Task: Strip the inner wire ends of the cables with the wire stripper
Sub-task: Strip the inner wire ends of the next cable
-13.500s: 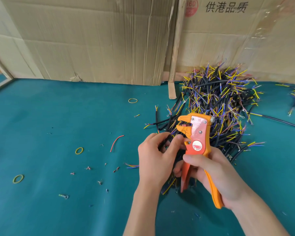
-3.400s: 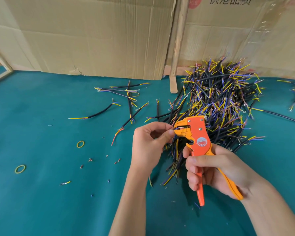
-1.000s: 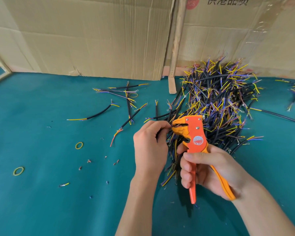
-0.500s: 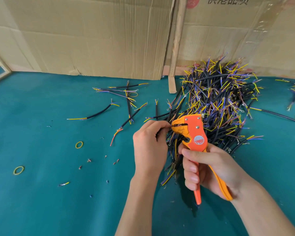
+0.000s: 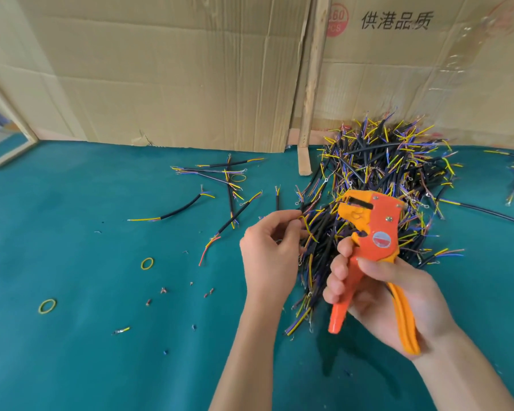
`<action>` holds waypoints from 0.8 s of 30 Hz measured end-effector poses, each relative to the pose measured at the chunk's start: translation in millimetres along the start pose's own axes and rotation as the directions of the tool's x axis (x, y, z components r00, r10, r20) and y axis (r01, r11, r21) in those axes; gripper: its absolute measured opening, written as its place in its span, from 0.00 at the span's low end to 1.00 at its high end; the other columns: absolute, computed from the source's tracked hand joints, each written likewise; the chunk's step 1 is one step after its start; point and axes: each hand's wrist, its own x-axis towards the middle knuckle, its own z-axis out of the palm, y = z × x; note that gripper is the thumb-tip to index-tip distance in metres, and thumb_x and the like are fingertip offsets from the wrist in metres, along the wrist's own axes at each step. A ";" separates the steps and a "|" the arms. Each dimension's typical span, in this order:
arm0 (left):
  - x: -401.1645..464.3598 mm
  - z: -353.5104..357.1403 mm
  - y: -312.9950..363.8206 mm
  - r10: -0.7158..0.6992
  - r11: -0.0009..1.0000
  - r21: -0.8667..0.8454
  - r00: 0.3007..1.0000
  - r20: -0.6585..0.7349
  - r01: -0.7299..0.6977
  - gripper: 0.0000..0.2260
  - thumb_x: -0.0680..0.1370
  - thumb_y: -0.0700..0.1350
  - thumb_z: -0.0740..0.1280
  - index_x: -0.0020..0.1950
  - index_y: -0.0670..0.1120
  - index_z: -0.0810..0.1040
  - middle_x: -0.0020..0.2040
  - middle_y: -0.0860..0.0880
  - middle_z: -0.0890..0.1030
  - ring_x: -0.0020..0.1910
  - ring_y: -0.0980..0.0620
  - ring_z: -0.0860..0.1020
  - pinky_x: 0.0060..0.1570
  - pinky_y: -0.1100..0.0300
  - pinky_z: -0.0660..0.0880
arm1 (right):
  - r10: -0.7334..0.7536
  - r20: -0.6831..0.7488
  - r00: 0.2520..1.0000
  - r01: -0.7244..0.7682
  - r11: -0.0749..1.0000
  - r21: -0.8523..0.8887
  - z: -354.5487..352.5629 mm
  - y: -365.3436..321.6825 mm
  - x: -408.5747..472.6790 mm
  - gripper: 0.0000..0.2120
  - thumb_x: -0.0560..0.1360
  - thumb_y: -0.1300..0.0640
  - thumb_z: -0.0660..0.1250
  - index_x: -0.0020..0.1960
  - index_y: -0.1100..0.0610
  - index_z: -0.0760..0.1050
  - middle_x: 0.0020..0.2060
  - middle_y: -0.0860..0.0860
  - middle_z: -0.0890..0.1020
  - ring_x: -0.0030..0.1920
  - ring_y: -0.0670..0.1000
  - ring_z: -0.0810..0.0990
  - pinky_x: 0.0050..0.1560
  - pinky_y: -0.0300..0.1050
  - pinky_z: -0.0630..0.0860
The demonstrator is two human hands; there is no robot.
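Both hands — stripper (image 5: 368, 229) right, wire (image 5: 307, 229) left

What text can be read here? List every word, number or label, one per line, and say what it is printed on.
"供港品质": black print on the right cardboard sheet.
"360" over "PCS": red round stamp on the same sheet, partly cut off by the wooden strip.
Round red label on the wire stripper: too blurred to read.
Faint red circle at the sheet's top right corner: unreadable.

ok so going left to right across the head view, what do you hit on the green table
yellow rubber band → second rubber band → loose black cables → left hand → orange wire stripper in the right hand → lone black cable
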 end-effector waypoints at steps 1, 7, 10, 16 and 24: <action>4.2 7.8 6.6 -0.047 0.997 -0.065 0.998 0.046 0.050 0.09 0.79 0.33 0.66 0.49 0.44 0.85 0.37 0.48 0.85 0.34 0.54 0.82 0.41 0.60 0.81 | 0.000 0.067 0.998 -0.003 0.999 0.035 -0.4 -2.2 -0.7 0.19 0.67 0.60 0.80 0.53 0.62 0.77 0.40 0.60 0.78 0.39 0.60 0.79 0.44 0.54 0.79; 57.2 16.7 32.6 -0.083 0.994 0.093 0.932 0.352 0.053 0.10 0.80 0.34 0.65 0.52 0.46 0.83 0.50 0.46 0.85 0.53 0.46 0.82 0.64 0.48 0.76 | 0.019 0.218 0.976 -0.066 0.976 0.207 -2.0 -2.6 -2.9 0.14 0.76 0.63 0.71 0.58 0.62 0.71 0.45 0.63 0.77 0.44 0.62 0.78 0.52 0.56 0.77; 88.6 -23.4 14.0 -0.015 0.775 0.632 0.999 0.036 -0.011 0.11 0.76 0.37 0.65 0.52 0.48 0.84 0.51 0.47 0.86 0.54 0.45 0.82 0.56 0.53 0.77 | 0.012 0.069 0.998 -0.019 0.994 0.106 -2.6 2.3 -0.8 0.21 0.67 0.60 0.80 0.54 0.61 0.74 0.42 0.61 0.77 0.41 0.61 0.78 0.47 0.55 0.79; 92.5 -56.0 -31.9 -0.051 0.499 0.867 0.999 0.007 0.020 0.07 0.77 0.43 0.68 0.52 0.45 0.83 0.54 0.42 0.82 0.55 0.38 0.77 0.50 0.51 0.74 | 0.111 0.016 0.994 -0.111 0.994 0.016 8.5 19.8 5.3 0.21 0.64 0.62 0.81 0.54 0.63 0.77 0.43 0.66 0.78 0.41 0.65 0.79 0.47 0.59 0.80; 47.6 -59.9 0.0 0.050 0.849 0.528 0.998 -0.048 -0.017 0.08 0.75 0.39 0.70 0.45 0.52 0.84 0.35 0.54 0.83 0.40 0.49 0.81 0.45 0.57 0.77 | 0.117 -0.020 0.993 -0.118 0.989 -0.087 10.5 27.0 7.2 0.22 0.64 0.60 0.81 0.55 0.64 0.79 0.52 0.69 0.80 0.41 0.66 0.81 0.46 0.58 0.80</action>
